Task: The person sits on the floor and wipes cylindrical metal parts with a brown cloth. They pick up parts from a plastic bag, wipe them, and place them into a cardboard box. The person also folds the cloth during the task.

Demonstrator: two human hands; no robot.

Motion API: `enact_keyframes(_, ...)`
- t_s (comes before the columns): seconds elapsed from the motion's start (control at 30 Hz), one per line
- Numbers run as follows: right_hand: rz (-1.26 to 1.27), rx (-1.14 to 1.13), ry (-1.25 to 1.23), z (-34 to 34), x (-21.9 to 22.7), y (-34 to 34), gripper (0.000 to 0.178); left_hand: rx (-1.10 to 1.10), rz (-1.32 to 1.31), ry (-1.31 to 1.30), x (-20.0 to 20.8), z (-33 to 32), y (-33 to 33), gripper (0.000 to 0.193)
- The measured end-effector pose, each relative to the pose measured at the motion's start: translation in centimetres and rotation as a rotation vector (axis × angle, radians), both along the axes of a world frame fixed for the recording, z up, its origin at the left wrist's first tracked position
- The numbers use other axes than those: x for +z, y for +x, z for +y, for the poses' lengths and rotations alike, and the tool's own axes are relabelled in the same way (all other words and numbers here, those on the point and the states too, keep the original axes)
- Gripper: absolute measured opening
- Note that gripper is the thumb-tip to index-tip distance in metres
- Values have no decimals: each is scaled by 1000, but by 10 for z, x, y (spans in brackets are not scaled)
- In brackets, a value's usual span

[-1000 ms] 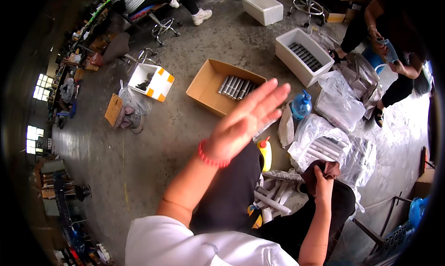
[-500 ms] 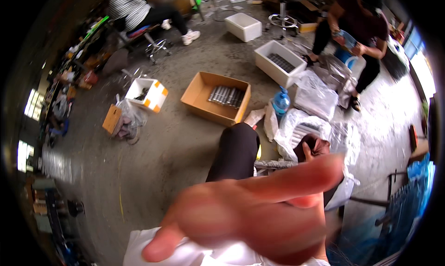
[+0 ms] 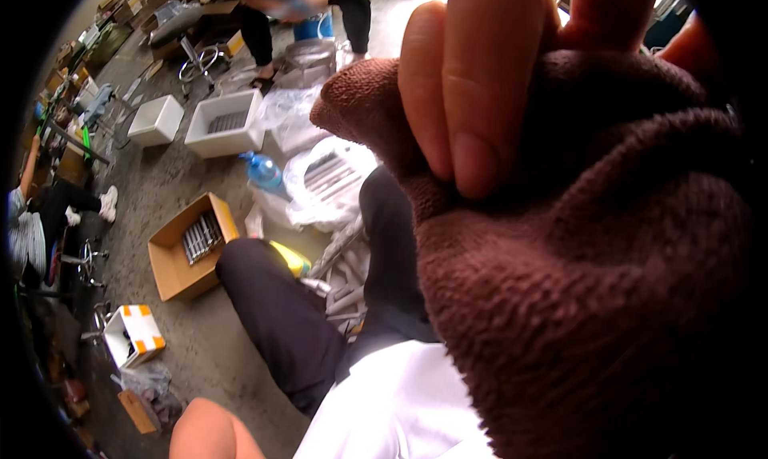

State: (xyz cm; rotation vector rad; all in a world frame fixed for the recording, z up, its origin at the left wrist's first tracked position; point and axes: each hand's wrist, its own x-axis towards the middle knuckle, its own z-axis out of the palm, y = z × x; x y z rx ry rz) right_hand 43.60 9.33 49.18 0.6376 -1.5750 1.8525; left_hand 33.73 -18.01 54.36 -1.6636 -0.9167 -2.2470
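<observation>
A thick brown plush cloth fills the right side of the view, very close to the camera. My right hand grips it from above, with fingers bent down over its folds. Two fingers press into the cloth near its upper left corner; others show at the top right. The palm and thumb are hidden. At the lower left edge shows rounded bare skin of my left arm; the left hand itself is out of sight. Beneath are my dark-trousered legs and a white garment on my lap.
A cardboard box with metal tubes stands left of my knee. Beyond are a blue bottle, a plastic bag with tubes, and a white bin. A white-orange box stands left. Two people sit farther off.
The brown cloth has come from beside my right leg up close to the camera. The large blurred hand across the lower middle is gone from there. The view has swung right and tilted.
</observation>
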Motion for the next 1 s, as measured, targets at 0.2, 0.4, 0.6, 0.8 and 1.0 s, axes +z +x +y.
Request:
enact_keyframes(0.2,-40,-101,-69,-8,-6,28,35,-166,-155,67,-11,5,13,59)
enact_keyframes(0.4,-94,-107,-107,-12,-15,25,33,-234,-269,112,-18,3,15,56)
enact_keyframes(0.6,-41,-47,-116,-12,-7,18,30,-249,-277,114,-9,-2,22,53)
enact_keyframes(0.8,62,93,-107,-14,15,1,27,-242,-258,149,7,-7,32,52)
enact_keyframes(1.0,29,256,-176,-17,10,-37,25,-75,-448,264,13,12,49,54)
